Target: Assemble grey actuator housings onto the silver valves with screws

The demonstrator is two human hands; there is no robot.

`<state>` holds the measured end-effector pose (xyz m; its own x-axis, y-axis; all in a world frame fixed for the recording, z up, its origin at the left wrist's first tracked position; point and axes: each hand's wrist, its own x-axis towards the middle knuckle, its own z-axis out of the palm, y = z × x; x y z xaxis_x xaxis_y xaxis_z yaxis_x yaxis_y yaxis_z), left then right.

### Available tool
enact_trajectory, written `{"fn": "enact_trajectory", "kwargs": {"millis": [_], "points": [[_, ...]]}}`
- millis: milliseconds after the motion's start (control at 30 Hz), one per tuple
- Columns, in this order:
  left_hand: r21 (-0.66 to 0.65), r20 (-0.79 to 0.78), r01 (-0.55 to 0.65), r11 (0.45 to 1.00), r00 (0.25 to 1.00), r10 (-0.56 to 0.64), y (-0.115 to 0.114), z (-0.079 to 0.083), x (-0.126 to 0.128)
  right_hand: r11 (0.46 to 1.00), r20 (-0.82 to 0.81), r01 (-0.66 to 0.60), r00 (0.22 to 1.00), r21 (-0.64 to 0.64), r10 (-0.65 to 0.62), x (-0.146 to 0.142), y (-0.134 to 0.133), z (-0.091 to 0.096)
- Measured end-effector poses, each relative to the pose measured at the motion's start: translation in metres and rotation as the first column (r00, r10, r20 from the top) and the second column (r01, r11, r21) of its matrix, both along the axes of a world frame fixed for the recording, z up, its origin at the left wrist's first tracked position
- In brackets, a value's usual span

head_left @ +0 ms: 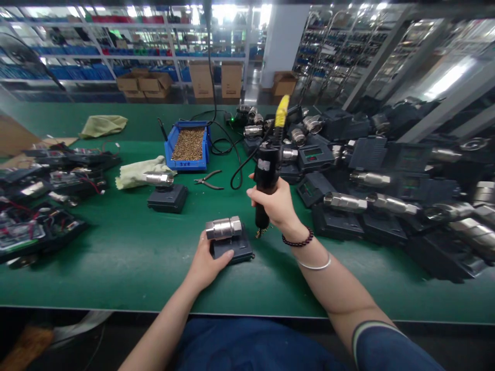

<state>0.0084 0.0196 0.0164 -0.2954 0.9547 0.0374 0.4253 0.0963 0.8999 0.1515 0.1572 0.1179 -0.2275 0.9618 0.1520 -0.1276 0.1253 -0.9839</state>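
My left hand (209,262) grips the left side of a dark grey meter housing (236,247), thumb on its near face. A silver threaded pipe fitting (223,229) sits on top of that housing. In my right hand (276,202) is a black electric screwdriver (266,170), held upright with its tip down, just right of the housing and apart from it. Some small brass-coloured bits, perhaps screws, show at the tip. The screwdriver's yellow-sleeved cable end (282,111) points up. A second meter housing (167,198) with a silver fitting stands further left.
A blue bin (188,165) of small brass screws stands at the back, near pliers (209,180) and a pale cloth (141,172). Opened units with wires (50,226) lie at the left. Many meters with fittings (344,221) crowd the right. A black cable (236,178) loops behind the screwdriver.
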Motion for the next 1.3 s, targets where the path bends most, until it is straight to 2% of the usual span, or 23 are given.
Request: {"fn": "enact_trajectory", "kwargs": {"millis": [133, 233, 267, 333, 367, 400, 467, 533, 600, 733, 900, 1133, 1300], "points": [[0.035, 0.010, -0.008, 0.999, 1.000, 0.007, 0.004, -0.004, 0.016, 0.987, -0.099, 0.085, 0.992, 0.133, -0.072, 0.020, 0.000, 0.019], [0.100, -0.028, -0.108, 0.989, 0.993, 0.112, 0.001, -0.007, 0.027, 0.962, -0.228, 0.162, 0.967, 0.221, -0.111, 0.037, -0.002, 0.033], [0.151, -0.051, -0.186, 0.971, 0.979, 0.195, -0.002, -0.007, 0.030, 0.957, -0.268, 0.183, 0.956, 0.225, -0.119, 0.042, -0.004, 0.037], [0.317, -0.101, -0.347, 0.883, 0.913, 0.395, -0.010, -0.003, 0.034, 0.953, -0.334, 0.217, 0.932, 0.210, -0.138, 0.051, -0.010, 0.046], [0.410, -0.127, -0.373, 0.833, 0.880, 0.457, -0.014, 0.001, 0.035, 0.955, -0.360, 0.226, 0.922, 0.191, -0.146, 0.054, -0.013, 0.051], [0.489, -0.161, -0.341, 0.803, 0.869, 0.467, -0.017, 0.006, 0.038, 0.959, -0.381, 0.228, 0.912, 0.167, -0.150, 0.057, -0.017, 0.055], [0.558, -0.263, -0.144, 0.818, 0.903, 0.339, -0.019, 0.017, 0.043, 0.969, -0.416, 0.213, 0.898, 0.124, -0.144, 0.060, -0.026, 0.063], [0.515, -0.343, 0.068, 0.854, 0.930, 0.133, -0.016, 0.028, 0.051, 0.978, -0.435, 0.182, 0.892, 0.100, -0.121, 0.062, -0.035, 0.069], [0.470, -0.353, 0.162, 0.868, 0.936, 0.016, -0.009, 0.035, 0.059, 0.984, -0.432, 0.140, 0.898, 0.109, -0.080, 0.063, -0.042, 0.073], [0.425, -0.284, 0.180, 0.887, 0.957, -0.059, 0.000, 0.041, 0.067, 0.987, -0.399, 0.084, 0.917, 0.135, -0.023, 0.063, -0.053, 0.075], [0.394, -0.169, 0.131, 0.910, 0.983, -0.068, -0.005, 0.044, 0.067, 0.985, -0.388, 0.051, 0.922, 0.165, 0.018, 0.063, -0.056, 0.074], [0.395, 0.009, 0.061, 0.917, 0.997, -0.071, -0.009, 0.042, 0.066, 0.990, -0.376, 0.023, 0.926, 0.140, 0.032, 0.062, -0.058, 0.071], [0.383, 0.071, 0.054, 0.922, 0.994, -0.087, -0.010, 0.041, 0.062, 0.978, -0.354, -0.020, 0.931, 0.208, 0.095, 0.060, -0.060, 0.066]]}}
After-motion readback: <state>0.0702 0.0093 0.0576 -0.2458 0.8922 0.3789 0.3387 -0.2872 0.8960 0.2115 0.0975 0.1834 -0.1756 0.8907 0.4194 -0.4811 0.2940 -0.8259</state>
